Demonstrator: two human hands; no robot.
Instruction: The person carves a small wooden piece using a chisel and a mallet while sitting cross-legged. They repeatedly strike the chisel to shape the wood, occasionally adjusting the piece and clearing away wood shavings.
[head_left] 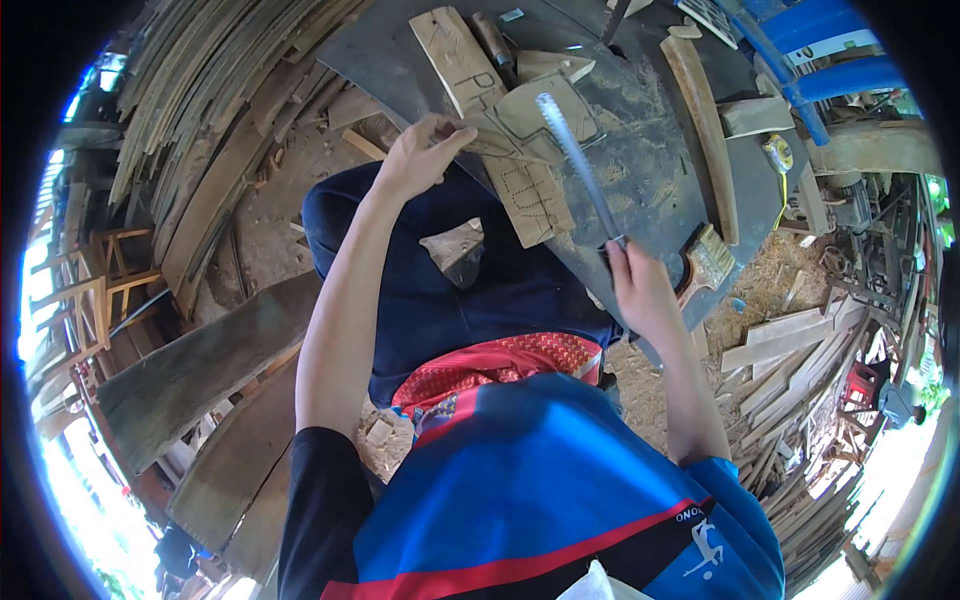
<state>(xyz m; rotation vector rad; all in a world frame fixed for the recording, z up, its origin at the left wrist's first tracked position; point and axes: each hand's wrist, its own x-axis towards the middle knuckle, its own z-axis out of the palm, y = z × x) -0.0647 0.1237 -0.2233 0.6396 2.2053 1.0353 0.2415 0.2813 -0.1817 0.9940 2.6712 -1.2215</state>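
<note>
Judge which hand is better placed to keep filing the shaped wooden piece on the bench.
Right. The right hand already grips the long metal file, whose blade lies across the wooden piece. The left hand steadies that piece at its edge.

Open-air woodworking shop. Stacks of thin curved wood strips (215, 75) on the left, pile of sawn offcut planks (800, 370) on the right, sawdust and shavings on the ground (640, 385). Dark dusty bench (650, 170) carries pencil-marked wooden blanks (505, 140), a wide flat paintbrush (708, 262), a yellow tape measure (778, 153).
</note>
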